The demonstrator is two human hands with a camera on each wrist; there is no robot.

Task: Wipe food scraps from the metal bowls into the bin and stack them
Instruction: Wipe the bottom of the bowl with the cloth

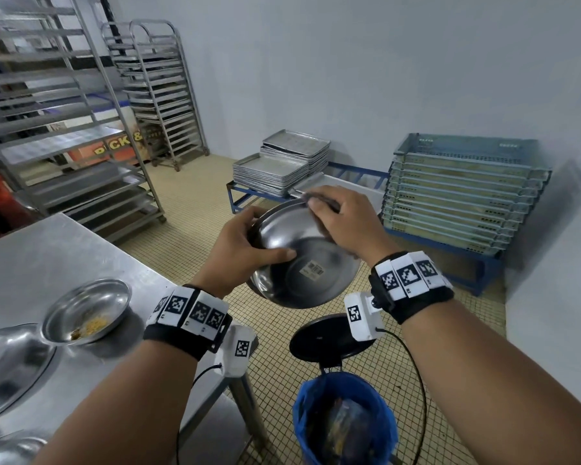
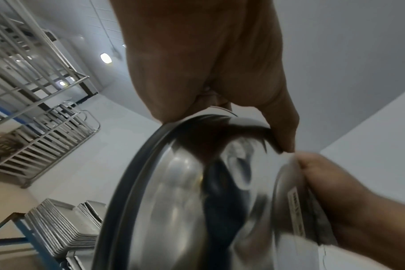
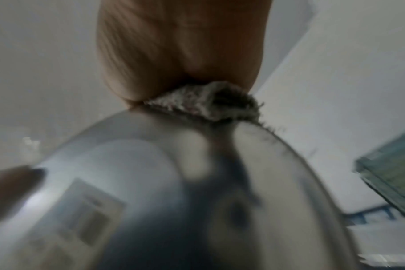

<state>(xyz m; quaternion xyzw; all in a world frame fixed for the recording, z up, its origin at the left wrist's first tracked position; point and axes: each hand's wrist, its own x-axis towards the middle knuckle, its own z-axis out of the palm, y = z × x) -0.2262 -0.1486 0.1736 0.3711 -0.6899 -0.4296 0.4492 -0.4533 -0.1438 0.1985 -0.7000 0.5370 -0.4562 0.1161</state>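
A metal bowl [image 1: 302, 263] hangs tilted above the bin, its underside and barcode sticker facing me. My left hand [image 1: 249, 236] grips its left rim, with the thumb pressed on the underside. My right hand [image 1: 339, 219] holds a grey cloth [image 1: 316, 198] at the bowl's top rim. The right wrist view shows that cloth [image 3: 206, 106] bunched under the fingers against the bowl [image 3: 150, 182]. The left wrist view shows the bowl [image 2: 173, 191] close under my palm. The bowl's inside is hidden. The bin [image 1: 344, 417], lined with a blue bag, stands open below.
On the steel table [image 1: 47, 256] at left sit a small bowl with yellow scraps [image 1: 88, 310] and a larger bowl [image 1: 10, 364]. The bin's black lid [image 1: 329, 337] stands up. Stacked trays [image 1: 282, 166], blue crates [image 1: 463, 193] and tray racks [image 1: 161, 95] line the walls.
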